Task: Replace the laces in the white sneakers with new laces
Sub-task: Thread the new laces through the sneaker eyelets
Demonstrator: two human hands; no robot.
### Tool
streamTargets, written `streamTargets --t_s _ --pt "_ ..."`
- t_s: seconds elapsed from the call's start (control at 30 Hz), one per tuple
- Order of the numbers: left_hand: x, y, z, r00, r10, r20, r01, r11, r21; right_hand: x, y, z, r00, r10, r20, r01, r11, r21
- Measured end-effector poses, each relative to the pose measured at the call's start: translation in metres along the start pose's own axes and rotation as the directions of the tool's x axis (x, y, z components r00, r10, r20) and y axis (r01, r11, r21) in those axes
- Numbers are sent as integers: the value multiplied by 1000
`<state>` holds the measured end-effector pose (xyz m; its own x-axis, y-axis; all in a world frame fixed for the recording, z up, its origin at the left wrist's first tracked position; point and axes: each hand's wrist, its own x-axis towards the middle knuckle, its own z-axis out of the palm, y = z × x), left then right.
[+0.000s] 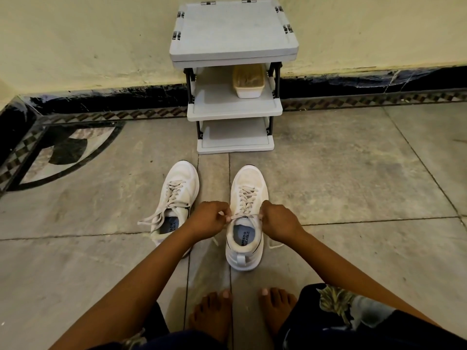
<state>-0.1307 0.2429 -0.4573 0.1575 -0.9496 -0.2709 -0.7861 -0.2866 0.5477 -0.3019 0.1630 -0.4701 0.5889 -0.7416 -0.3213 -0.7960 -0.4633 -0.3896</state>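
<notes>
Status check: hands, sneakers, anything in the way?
Both hands, left hand and right hand, pinching the lace of the right sneaker. Left sneaker still laced, ends loose. Nothing blocking.

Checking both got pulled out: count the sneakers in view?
2: left sneaker lies free on the floor; right sneaker has its lace pinched by left hand and right hand.

Dim, warm indoor light, soft and even, with no hard shadows. Beyond the hands the wall [88, 41] glows yellowish and its dark skirting [113, 97] bows with wide-angle distortion. Detail is soft and smeared throughout, worst below the hands.
</notes>
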Motion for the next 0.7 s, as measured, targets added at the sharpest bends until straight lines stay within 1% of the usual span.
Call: streamTargets --t_s 0.03,0.07,0.1,0.17,0.3,0.47,0.6,0.7 --pt "-2 1 1 1000 -18 -6 17 997 -76 1 -2 0 999 39 9 -39 993 111" --pt "-3 2 1 999 -39 -16 36 991 -132 2 -4 0 998 58 9 -59 981 184" --pt "-4 4 2 998 -57 -27 51 984 -170 2 -5 0 998 67 7 -67 972 227" --pt "-3 5 3 996 -79 -43 70 978 -196 1 -6 0 998 63 -2 -61 965 255" --pt "-2 5 3 997 -63 -39 54 981 -188 -3 1 -1 999 26 -22 -19 965 263" --pt "-5 9 8 997 -81 -19 73 965 -250 -2 9 -13 998 -60 -36 67 968 244" --pt "-3 9 8 995 -99 -34 89 973 -213 -2 11 -10 996 -82 -37 88 973 212" --pt "-1 7 4 994 -94 -64 85 988 -127 -4 12 -5 995 -95 -21 97 981 170"
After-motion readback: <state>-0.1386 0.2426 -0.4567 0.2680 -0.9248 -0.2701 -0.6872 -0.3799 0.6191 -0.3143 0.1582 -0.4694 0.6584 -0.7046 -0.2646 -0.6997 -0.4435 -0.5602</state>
